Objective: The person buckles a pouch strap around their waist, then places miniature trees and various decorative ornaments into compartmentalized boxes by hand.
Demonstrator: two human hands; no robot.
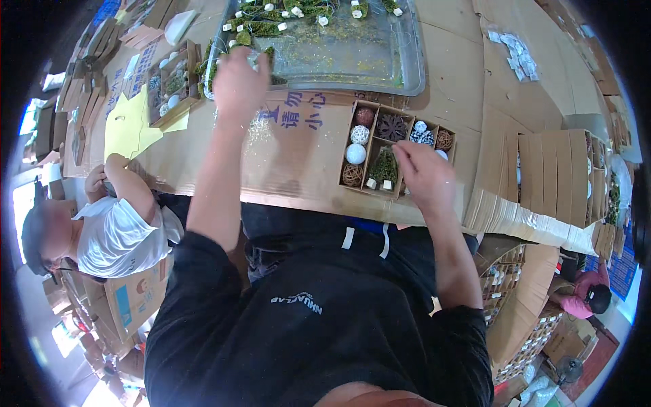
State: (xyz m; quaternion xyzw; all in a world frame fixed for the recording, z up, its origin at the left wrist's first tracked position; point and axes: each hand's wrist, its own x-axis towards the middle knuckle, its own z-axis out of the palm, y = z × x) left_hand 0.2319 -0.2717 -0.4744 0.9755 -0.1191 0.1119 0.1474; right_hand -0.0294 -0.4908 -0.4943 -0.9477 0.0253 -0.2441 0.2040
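Observation:
My left hand [241, 87] reaches over the near left part of a clear plastic tray [419, 68], its curled fingers among green moss ornaments [254, 28] with small white cubes. The fingertips are partly hidden, so whether they grip one cannot be made out. My right hand [428, 175] is over the right side of a divided cardboard box [344, 146], thumb and fingertips pinched together beside a mossy ornament [384, 166] with two white cubes in a compartment. Other compartments hold a white ball [355, 154], a brown twig ball [352, 175], a dark flower-shaped piece [391, 127] and a white-tipped pine cone [422, 133].
Another filled box [173, 85] stands left of the tray, beside yellow paper [129, 129]. Crumpled white paper [515, 55] lies on the cardboard-covered table at far right; upright boxes [553, 173] line its right end. A person [115, 227] is at the left, another [586, 292] at the right.

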